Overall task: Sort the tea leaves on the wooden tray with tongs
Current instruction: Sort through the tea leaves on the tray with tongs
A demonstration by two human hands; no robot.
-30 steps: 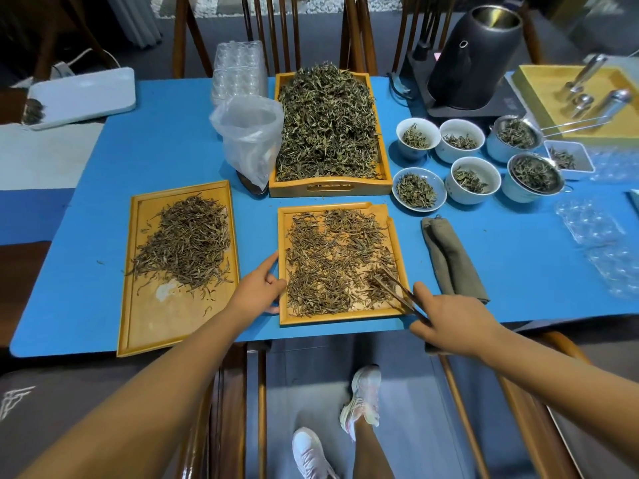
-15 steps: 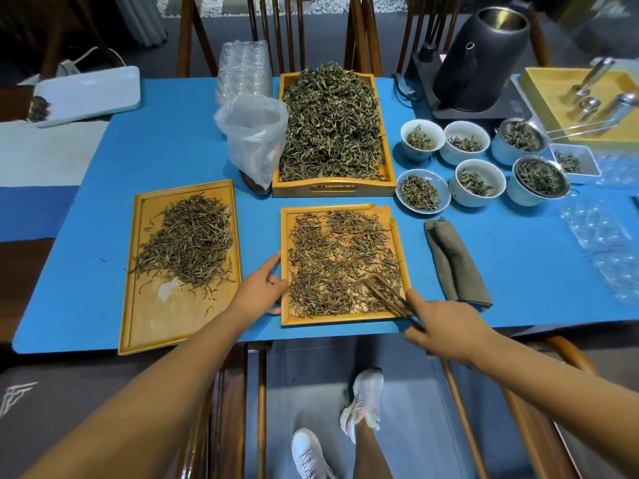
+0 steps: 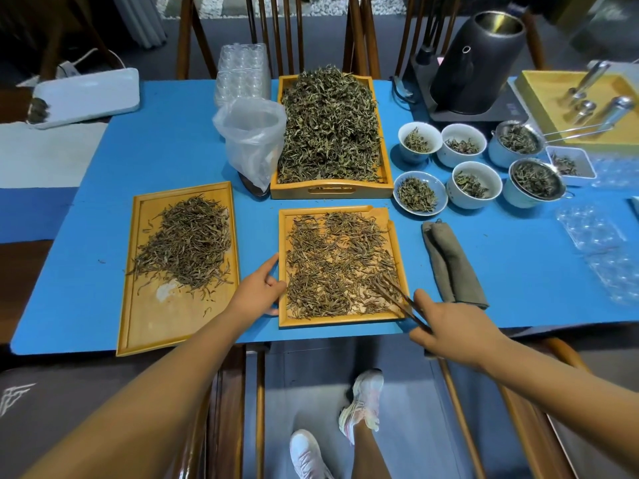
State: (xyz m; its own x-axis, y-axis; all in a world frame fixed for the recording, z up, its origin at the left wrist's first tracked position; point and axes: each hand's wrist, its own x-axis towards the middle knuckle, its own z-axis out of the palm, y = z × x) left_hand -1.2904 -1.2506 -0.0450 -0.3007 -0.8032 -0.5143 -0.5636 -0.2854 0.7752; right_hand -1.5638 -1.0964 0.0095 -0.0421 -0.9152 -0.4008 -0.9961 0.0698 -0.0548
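A small wooden tray point(image 3: 345, 322) at the table's near edge holds spread tea leaves point(image 3: 332, 257). My right hand point(image 3: 453, 326) grips dark tongs point(image 3: 397, 299), whose tips rest among the leaves in the tray's near right corner. My left hand point(image 3: 257, 293) rests against the tray's left rim, index finger pointing along it. A longer wooden tray point(image 3: 148, 316) to the left carries a pile of tea leaves point(image 3: 186, 243). Behind, a deep handled tray point(image 3: 332, 191) is heaped with greener leaves.
Several white cups point(image 3: 473, 184) of leaves stand at the right, with a folded grey cloth point(image 3: 449, 264), a black kettle point(image 3: 480, 60), a clear plastic bag point(image 3: 252, 140), clear blister trays point(image 3: 594, 233) and a yellow tray of metal tools point(image 3: 560, 98). Chair backs stand behind the blue table point(image 3: 173, 140).
My right hand has slid the tongs slightly left and further into the tray's near right corner. The left hand has stayed on the rim.
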